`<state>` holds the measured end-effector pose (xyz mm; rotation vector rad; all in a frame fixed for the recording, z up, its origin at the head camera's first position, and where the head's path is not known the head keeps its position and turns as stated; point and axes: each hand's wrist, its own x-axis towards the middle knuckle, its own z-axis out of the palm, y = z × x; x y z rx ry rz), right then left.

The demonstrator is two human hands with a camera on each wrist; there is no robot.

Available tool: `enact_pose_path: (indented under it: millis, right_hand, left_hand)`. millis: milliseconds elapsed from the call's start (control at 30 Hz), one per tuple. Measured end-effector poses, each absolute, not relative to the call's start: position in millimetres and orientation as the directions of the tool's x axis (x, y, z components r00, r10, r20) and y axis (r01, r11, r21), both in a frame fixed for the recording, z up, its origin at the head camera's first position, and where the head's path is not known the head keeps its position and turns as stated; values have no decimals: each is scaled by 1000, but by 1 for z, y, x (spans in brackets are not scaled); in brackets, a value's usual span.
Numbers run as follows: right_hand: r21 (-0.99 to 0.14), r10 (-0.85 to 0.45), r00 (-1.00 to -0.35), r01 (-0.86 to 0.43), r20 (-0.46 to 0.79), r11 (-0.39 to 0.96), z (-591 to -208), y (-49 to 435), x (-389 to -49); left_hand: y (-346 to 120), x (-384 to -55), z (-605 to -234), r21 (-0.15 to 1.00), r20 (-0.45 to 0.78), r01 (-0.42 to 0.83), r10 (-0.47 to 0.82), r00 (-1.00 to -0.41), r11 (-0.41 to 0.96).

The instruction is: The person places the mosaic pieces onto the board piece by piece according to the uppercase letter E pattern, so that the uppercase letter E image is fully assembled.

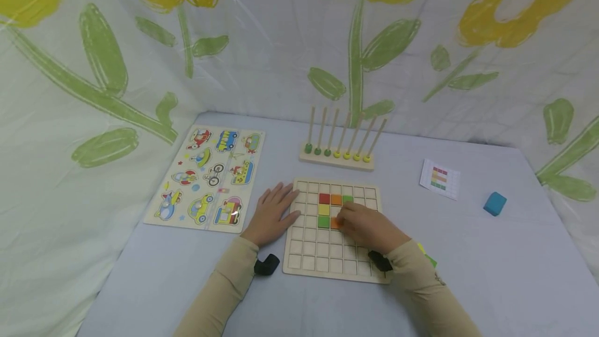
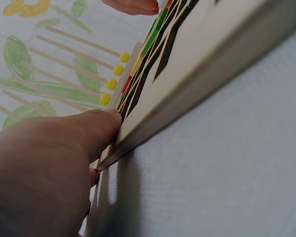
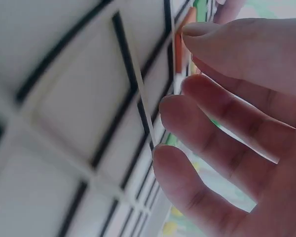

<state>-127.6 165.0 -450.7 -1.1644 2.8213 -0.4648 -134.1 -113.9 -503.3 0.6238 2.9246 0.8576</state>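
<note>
Pale cloth (image 1: 271, 61) printed with yellow flowers hangs behind a light-covered desk (image 1: 491, 269). On the desk, a square wooden board (image 1: 322, 264) with a grid lies between two forearms in beige sleeves that reach in from the near edge.

The left hand (image 1: 271, 215) lies low at the board's left edge, fingers spread and fairly straight, its thumb (image 2: 101, 128) resting on the rim; it grasps nothing that shows. The right hand (image 1: 367, 225) arches over the board from the right, wrist above the grid, fingers bent down beside an orange tile (image 1: 335, 223). In the right wrist view its thumb reaches that tile and the other fingers are half bent; whether it pinches the tile I cannot tell.

That orange tile is just right of a green tile (image 1: 323, 221); above them sit a yellow tile (image 1: 324, 210) and a row of red, orange and green tiles. More tiles (image 1: 431, 261) peek out past the right forearm.

Near the desk's far edge stands a peg rack (image 1: 337, 160) with beads. A vehicle puzzle (image 1: 210, 224) lies along the left edge, and a printed card (image 1: 451, 186) and a blue block (image 1: 495, 203) lie towards the right edge
</note>
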Motion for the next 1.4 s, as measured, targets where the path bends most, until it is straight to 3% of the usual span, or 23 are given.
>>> enact_pose_path:
  millis: [300, 567, 1067, 1267, 1400]
  right_hand:
    - [-304, -508, -861, -477, -26, 825, -438, 225, -105]
    - [-319, -311, -943, -262, -115, 911, -432, 276, -70]
    - [-346, -297, -950, -249, -93, 905, -449, 286, -73]
    - [-375, -304, -944, -238, -127, 896, -450, 283, -81]
    - [-363, -316, -945, -266, -86, 893, -454, 279, -79]
  left_hand:
    - [-114, -132, -503, 530, 81, 365, 383, -920, 765]
    - [-115, -135, -499, 526, 75, 358, 378, -923, 771]
    - [-114, -138, -503, 571, 81, 392, 426, -901, 721]
    - [-116, -138, -503, 528, 31, 417, 474, -880, 740]
    - [-117, -134, -501, 510, 43, 430, 477, -878, 745]
